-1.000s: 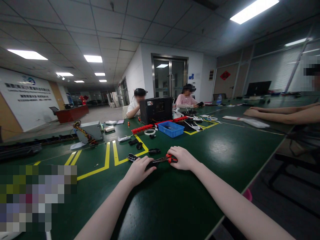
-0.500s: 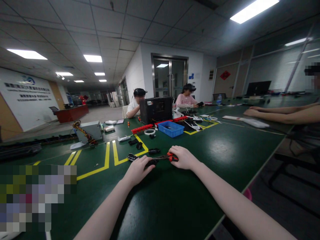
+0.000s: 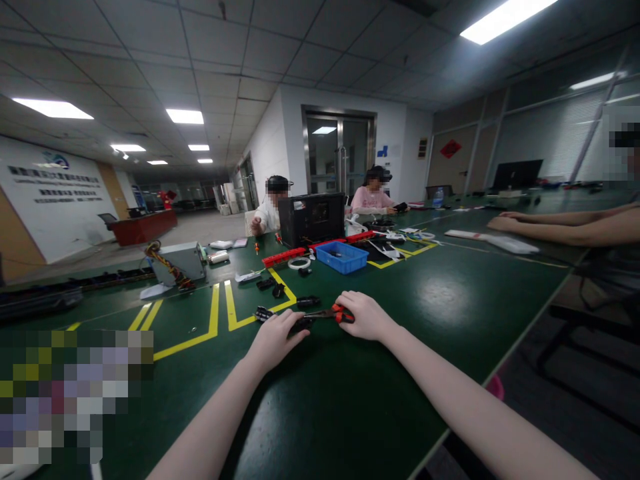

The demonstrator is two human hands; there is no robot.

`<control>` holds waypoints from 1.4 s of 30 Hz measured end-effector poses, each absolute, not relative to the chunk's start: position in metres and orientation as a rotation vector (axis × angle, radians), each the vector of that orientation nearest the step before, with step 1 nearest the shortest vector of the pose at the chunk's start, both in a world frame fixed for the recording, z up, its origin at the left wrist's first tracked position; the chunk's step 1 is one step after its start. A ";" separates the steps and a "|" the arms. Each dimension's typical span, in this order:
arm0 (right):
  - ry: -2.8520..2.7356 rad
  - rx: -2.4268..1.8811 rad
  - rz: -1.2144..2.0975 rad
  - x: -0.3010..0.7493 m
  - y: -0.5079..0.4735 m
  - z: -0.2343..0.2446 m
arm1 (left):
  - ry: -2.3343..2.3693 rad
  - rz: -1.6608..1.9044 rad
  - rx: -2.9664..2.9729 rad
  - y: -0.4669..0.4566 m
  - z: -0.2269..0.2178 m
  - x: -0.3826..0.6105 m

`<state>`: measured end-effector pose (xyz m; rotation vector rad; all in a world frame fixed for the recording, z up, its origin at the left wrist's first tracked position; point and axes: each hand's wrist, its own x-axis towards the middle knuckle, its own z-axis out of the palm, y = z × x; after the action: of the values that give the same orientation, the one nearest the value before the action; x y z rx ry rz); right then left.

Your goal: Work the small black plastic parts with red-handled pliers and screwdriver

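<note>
My right hand (image 3: 364,316) is closed around the red and black handles of a pair of needle-nose pliers (image 3: 320,314). Their slim jaws point left, toward the black part under my left hand (image 3: 277,339). That hand is closed on a dark black plastic part (image 3: 303,325), mostly covered by my fingers, so its exact kind is hidden. Whether the jaws grip the part I cannot tell. Just behind lies a black cylindrical piece (image 3: 308,301). Another black ribbed piece (image 3: 263,314) pokes out left of my left hand.
Beyond my hands stand a blue tray (image 3: 345,259) and a black box-shaped case (image 3: 313,220). Small black parts (image 3: 273,287) and a white ring (image 3: 299,263) lie nearby. A metal power supply (image 3: 183,265) sits left. Co-workers sit across the table and at the right.
My right hand and the pliers have shifted very slightly left. My left hand stays in place. A co-worker behind the black case has lowered a hand from the face.
</note>
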<state>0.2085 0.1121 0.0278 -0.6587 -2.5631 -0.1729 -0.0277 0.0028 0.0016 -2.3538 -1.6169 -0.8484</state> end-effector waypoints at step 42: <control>-2.515 -0.935 -0.314 0.185 0.091 0.023 | -1.646 -0.781 -2.029 0.011 -0.008 -0.034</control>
<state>0.1847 0.0914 0.0230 -0.9353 -2.5148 -0.3141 -0.0336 0.0110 -0.0076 -2.0289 -1.6464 -0.7812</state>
